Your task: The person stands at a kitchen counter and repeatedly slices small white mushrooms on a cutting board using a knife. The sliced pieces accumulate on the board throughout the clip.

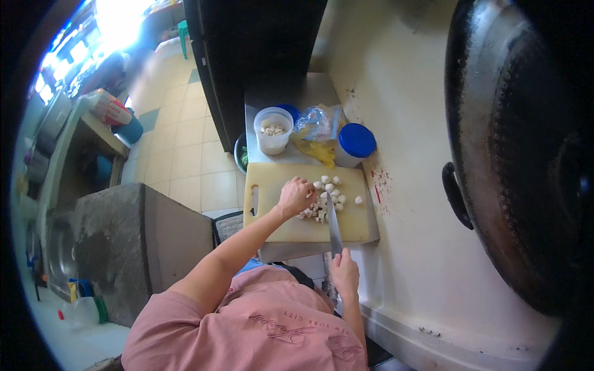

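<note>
My right hand [345, 273] grips the handle of a kitchen knife [335, 229], whose blade points away from me over the right half of a pale yellow plastic cutting board [269, 227]. The blade's tip lies among small, round, white food pieces [342, 199]. My left hand [297, 197] is just left of them, over the board, fingers curled; a pale bit shows at the fingertips, too small to name. Smaller cut white pieces [320, 214] lie between that hand and the blade. One white piece [358, 200] sits apart near the board's right edge.
Behind the board stand a clear plastic tub [273, 144] with cut white pieces, a blue lid [288, 111], plastic bags [319, 124] and a blue-lidded container [353, 146]. A wall runs along the right, with a large dark pan [487, 153] hanging there. A black refrigerator [260, 51] stands beyond.
</note>
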A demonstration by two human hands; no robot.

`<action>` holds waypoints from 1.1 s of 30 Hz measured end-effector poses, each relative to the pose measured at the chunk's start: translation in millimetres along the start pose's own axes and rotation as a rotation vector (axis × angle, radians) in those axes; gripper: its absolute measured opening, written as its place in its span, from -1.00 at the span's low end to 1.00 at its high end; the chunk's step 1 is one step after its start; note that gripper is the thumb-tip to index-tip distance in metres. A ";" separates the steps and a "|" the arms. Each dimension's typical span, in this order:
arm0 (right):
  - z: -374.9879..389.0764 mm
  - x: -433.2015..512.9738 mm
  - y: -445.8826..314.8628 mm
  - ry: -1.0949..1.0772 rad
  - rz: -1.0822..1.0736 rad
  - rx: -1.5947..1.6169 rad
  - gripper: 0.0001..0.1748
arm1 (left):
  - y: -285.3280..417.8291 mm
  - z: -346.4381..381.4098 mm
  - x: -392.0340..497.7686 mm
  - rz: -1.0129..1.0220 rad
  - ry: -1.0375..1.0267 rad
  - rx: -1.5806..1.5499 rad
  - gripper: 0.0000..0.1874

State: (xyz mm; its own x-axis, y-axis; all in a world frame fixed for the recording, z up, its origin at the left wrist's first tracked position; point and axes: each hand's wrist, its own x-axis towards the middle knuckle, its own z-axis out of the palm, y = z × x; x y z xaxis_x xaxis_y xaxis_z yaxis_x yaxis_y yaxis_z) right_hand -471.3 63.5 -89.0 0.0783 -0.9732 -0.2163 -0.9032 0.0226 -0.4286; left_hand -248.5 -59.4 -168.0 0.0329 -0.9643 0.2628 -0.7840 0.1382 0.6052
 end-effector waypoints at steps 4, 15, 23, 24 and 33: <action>-1.0 -6.7 6.2 0.004 0.037 0.045 -0.77 | -5.1 5.2 26.9 0.051 0.071 0.069 -0.80; 9.8 -16.0 13.8 -0.095 -0.086 0.002 -0.76 | -7.4 -0.1 65.2 -0.170 -0.357 0.155 -0.70; 40.0 9.4 -15.7 -0.197 -0.231 -0.106 -0.76 | -35.5 -36.4 39.2 -0.346 -0.129 -0.260 -0.64; 43.1 14.0 -18.9 -0.175 -0.260 -0.120 -0.77 | -40.3 -42.3 29.2 -0.363 -0.103 -0.309 -0.64; 53.4 41.1 -20.5 -0.079 -0.165 -0.196 -0.78 | -51.9 -62.8 -50.8 -0.460 -0.174 -0.322 -0.62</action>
State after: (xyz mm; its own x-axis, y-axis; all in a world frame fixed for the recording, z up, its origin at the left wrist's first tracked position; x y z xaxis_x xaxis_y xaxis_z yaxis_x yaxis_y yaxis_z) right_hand -427.0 35.3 -135.9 0.2571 -0.9390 -0.2285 -0.9393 -0.1873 -0.2874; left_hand -170.5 -3.4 -165.6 0.2012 -0.9606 -0.1916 -0.4845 -0.2676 0.8329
